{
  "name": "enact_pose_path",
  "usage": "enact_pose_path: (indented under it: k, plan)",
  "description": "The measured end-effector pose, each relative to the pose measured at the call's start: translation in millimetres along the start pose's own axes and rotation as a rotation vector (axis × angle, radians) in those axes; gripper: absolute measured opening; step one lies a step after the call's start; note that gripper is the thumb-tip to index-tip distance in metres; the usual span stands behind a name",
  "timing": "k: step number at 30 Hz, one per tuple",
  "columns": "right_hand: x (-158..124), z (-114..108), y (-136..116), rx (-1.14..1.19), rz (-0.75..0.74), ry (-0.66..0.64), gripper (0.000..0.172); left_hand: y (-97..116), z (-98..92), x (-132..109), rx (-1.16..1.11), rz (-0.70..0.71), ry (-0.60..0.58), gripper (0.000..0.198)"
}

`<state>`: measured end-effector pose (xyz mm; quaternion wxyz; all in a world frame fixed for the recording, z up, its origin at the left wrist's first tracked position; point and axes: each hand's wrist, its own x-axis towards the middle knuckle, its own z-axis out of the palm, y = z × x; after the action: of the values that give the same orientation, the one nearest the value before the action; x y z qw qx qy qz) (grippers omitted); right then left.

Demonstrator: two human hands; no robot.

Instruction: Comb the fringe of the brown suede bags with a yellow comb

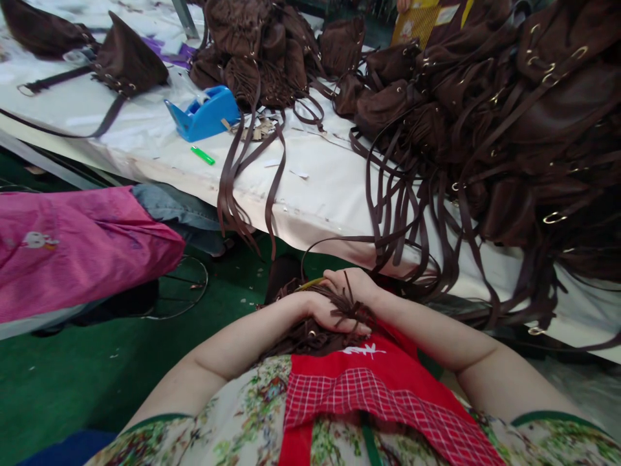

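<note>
A dark brown fringed bag (pixel 291 338) lies in my lap against the red apron, partly hidden by my arms. My left hand (pixel 334 317) is closed around a bunch of its thin fringe strands (pixel 356 308), fingers pointing right. Just above it, my right hand (pixel 353 286) is bent inward with its fingers curled over the same strands. Close to the right fingertips a narrow yellow-green strip (pixel 310 283) shows; what it belongs to is hidden. One gold-coloured metal fitting glints on the bag below my left wrist.
Brown bags with long straps (pixel 485 129) are heaped on the white table (pixel 315 200), straps hanging over its edge. A blue tape dispenser (pixel 206 115) and a green lighter (pixel 202 155) lie left of centre. A person in a pink apron (pixel 87 249) sits to the left.
</note>
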<state>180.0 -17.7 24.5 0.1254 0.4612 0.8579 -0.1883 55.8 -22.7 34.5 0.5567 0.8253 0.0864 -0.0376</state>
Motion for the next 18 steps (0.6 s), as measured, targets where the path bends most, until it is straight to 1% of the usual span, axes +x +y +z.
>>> enact_pose_path:
  k: [3,4,6,7,8,10,12,13,15,16,18]
  plan:
    - [1,-2,0,-0.003,-0.021,-0.016,0.041,1,1.4,5,0.092,-0.109,-0.126,0.048]
    - [1,-3,1,0.007,-0.018,-0.021,0.041,1,1.6,6,0.116,-0.147,-0.148,0.050]
    - [2,-3,3,0.082,-0.013,-0.033,0.040,3,1.4,6,0.123,-0.195,-0.154,0.051]
    - [2,-2,6,0.159,-0.021,-0.039,0.040,3,1.2,5,0.109,-0.205,-0.140,0.051]
    - [2,-1,9,0.264,-0.032,-0.040,0.041,3,0.9,2,0.084,-0.196,-0.113,0.050]
    - [3,4,18,0.527,-0.049,-0.022,0.044,3,0.3,-4,-0.008,-0.125,-0.044,0.046]
    - [1,9,31,0.783,-0.007,-0.015,0.048,2,-0.3,-11,-0.143,-0.020,0.002,0.044]
    - [0,12,38,0.885,0.035,-0.033,0.050,0,-0.6,-14,-0.208,0.021,0.010,0.044]
    - [-5,14,49,1.034,0.137,-0.076,0.051,-1,-1.2,-19,-0.288,0.052,0.009,0.048]
    - [-8,14,54,1.081,0.192,-0.072,0.052,-2,-1.5,-20,-0.302,0.057,0.009,0.049]
    - [-15,11,57,1.115,0.273,0.017,0.051,-2,-2.6,-20,-0.313,0.066,0.012,0.049]
